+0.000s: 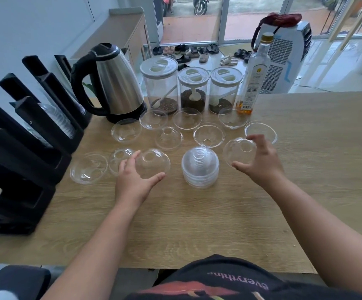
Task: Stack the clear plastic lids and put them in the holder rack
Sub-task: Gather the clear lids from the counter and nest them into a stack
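A stack of clear dome lids (200, 169) stands in the middle of the wooden table (219, 224). My left hand (132, 179) grips one dome lid (153, 162) just left of the stack, thumb and fingers around its rim. My right hand (260, 162) holds another dome lid (239, 150), tilted, just right of the stack. Several loose clear lids lie scattered behind and to the left, some upside down, such as one (88, 167) at the far left and one (209, 135) behind the stack. The black holder rack (24, 152) stands at the table's left edge, with lids in its slots.
A steel kettle (115, 83) stands at the back left. Three lidded clear canisters (194, 89) and a glass bottle (255, 76) line the back edge. The floor, shoes and a white appliance lie beyond the table.
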The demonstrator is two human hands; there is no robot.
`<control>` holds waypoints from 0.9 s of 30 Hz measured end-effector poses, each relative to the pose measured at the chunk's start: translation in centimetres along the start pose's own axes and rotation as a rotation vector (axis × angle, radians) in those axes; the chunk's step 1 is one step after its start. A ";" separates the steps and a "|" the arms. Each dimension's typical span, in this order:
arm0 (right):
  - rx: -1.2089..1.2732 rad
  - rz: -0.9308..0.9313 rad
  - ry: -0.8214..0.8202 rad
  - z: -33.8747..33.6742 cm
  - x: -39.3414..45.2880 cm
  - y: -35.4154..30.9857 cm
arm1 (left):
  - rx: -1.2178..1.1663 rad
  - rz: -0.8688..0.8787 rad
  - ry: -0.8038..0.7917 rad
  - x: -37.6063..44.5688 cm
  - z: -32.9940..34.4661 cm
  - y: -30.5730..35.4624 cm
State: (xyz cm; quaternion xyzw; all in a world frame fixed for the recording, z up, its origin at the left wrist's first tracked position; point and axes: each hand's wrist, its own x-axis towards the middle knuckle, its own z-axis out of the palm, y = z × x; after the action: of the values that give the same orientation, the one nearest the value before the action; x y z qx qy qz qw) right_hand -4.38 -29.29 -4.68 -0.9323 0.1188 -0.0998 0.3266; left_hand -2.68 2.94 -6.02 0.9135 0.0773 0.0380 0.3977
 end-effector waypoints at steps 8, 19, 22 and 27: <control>0.089 -0.110 0.103 -2.3 0.0 -3.0 | -0.261 0.212 -0.143 -0.2 -0.2 6.2; 0.099 -0.186 0.142 -2.9 -0.4 -4.2 | -0.056 0.295 -0.319 -0.5 4.4 6.5; 0.119 -0.204 0.129 -2.8 -0.5 -4.6 | -0.020 0.297 -0.317 -0.3 4.8 6.4; 0.172 -0.292 0.037 -2.2 -0.5 -5.4 | -0.026 0.281 -0.327 -0.2 5.1 6.1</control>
State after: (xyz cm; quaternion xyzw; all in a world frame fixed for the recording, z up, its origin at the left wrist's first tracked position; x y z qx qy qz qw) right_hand -4.56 -26.35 0.37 -0.9064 -0.0210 -0.1730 0.3847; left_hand -1.52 -4.89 -4.99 0.9041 -0.1167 -0.0545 0.4073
